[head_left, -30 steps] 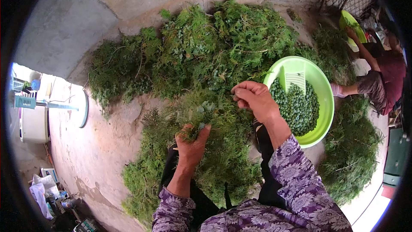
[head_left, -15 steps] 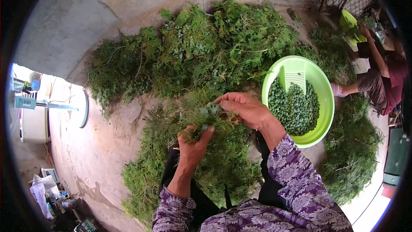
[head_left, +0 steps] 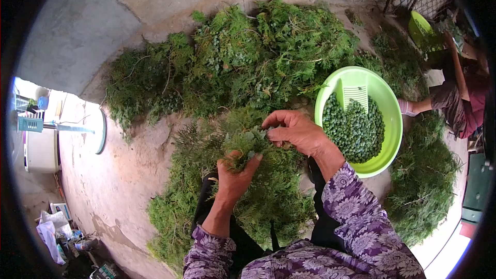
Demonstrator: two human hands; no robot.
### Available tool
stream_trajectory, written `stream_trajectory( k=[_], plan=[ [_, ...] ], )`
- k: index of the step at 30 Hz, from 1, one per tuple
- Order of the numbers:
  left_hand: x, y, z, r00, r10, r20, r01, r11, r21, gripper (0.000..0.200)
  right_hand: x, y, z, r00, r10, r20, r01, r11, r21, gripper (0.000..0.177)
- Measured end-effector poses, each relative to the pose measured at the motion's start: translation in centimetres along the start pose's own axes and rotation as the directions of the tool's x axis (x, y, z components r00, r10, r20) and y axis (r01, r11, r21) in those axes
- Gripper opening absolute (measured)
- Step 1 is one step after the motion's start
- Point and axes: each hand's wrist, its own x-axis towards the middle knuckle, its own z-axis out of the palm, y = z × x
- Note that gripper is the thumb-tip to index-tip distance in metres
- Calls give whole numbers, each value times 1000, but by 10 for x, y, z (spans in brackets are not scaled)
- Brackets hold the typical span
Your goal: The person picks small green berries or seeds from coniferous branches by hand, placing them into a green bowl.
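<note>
My left hand is closed around a leafy evergreen sprig with pale blue-green cones among its flat needles. Close against the sprig's right side, the thumb and fingers of my right hand are bent together in a pinch. What lies between those fingertips is hidden. Below both hands, a pile of cut evergreen branches spreads between my legs. To the right of my right hand stands a light green basin with a ribbed washboard panel, partly filled with small round green cones.
A long heap of evergreen branches lies along the wall. Another branch pile is right of the basin. At far right a person sits by a second green basin. A fan and household clutter are at left.
My right hand has shifted slightly right and its fingers have curled in more. The sprig in my left hand has turned a little. The other person's arm has moved.
</note>
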Motion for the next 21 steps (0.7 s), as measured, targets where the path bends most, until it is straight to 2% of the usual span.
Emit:
stream_trajectory(
  k=[6, 8, 9, 11, 12, 14, 15, 16, 17, 18, 19, 21],
  plan=[
    [-1, 6, 0, 998, -64, 21, 63, 997, 37, 10, 5, 8, 0, 985, -125, -118, 99, 973, -210, 18],
    [0, -2, 3, 1000, -20, -15, 20, 999, 37, 10, 12, 18, -2, 939, -283, -198, 203, 916, -346, 16],
    [0, 0, 4, 1000, -18, -14, 19, 999, 37, 10, 12, 18, 0, 938, -284, -198, 204, 916, -346, 16],
    [-2, 5, 6, 998, -36, -49, 38, 999, 29, 12, 13, 18, 2, 761, -553, -339, 224, 715, -662, 15],
    [-4, 4, 4, 998, -35, -47, 37, 999, 28, 12, 15, 16, -6, 760, -554, -340, 223, 714, -663, 15],
    [-7, -1, -2, 1000, 7, -19, -6, 999, 41, 14, 15, 12, -30, 772, -281, -571, 55, 924, -379, 15],
    [-7, -1, -3, 1000, 6, -23, -5, 999, 38, 14, 12, 11, -34, 774, -280, -568, 54, 922, -383, 15],
    [-7, 1, -5, 999, -20, -29, 21, 999, 25, 15, 9, 9, -36, 834, -187, -520, 188, 981, -51, 16],
    [-7, 3, -7, 998, -45, -33, 46, 999, 15, 17, 6, 7, -37, 891, -119, -438, 269, 915, 300, 16],
    [-6, 1, -8, 998, -46, -34, 46, 999, 17, 17, 1, 0, -38, 887, -160, -432, 279, 933, 227, 18],
    [-6, -1, -9, 999, -7, -50, 9, 1000, 27, 18, -5, -8, -40, 888, -160, -431, 278, 933, 228, 18],
    [-5, -2, -7, 997, 32, -71, -30, 999, 32, 19, -19, -21, -53, 677, -280, -680, 254, 957, -141, 20]
  ],
)
